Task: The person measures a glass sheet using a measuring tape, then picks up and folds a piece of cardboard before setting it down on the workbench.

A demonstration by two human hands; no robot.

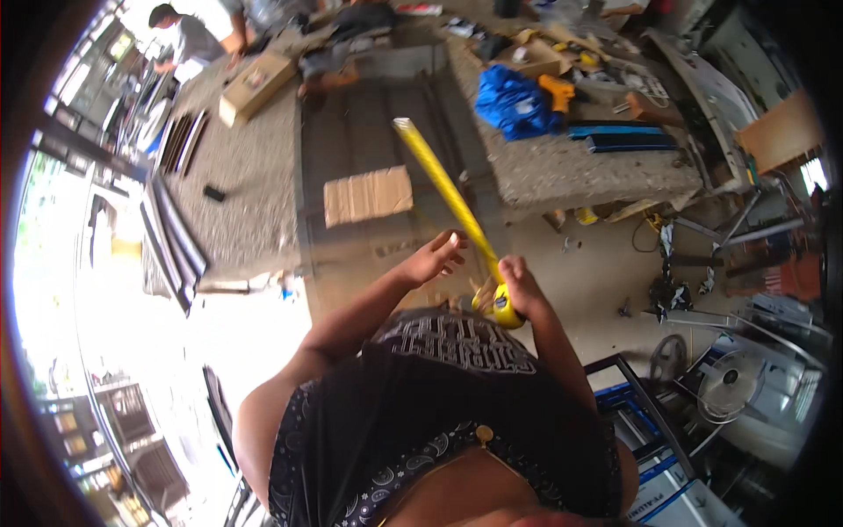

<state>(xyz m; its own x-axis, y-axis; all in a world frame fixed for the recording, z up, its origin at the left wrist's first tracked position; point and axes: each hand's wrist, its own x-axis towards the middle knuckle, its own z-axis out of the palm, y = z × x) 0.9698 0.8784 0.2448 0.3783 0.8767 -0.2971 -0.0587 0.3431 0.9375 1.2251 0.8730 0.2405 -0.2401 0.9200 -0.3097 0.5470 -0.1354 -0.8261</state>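
Observation:
My right hand point(521, 285) is closed around a yellow tape measure point(504, 309), close in front of my body. Its yellow blade point(439, 178) is drawn out, slanting away and to the left over a dark glass panel point(369, 123). My left hand point(436, 257) is raised just left of the blade, fingers apart and slightly curled, holding nothing. A piece of brown cardboard point(368, 196) lies on the panel, beyond my left hand and left of the blade.
The panel lies across a rough grey worktable point(255, 202). On the table's right are a blue plastic bag point(514, 104), a yellow drill point(557, 91) and dark bars point(628, 141). A long cardboard box point(256, 88) is at far left, near another person point(189, 44). Metal frames point(641, 413) and a fan point(731, 385) stand at right.

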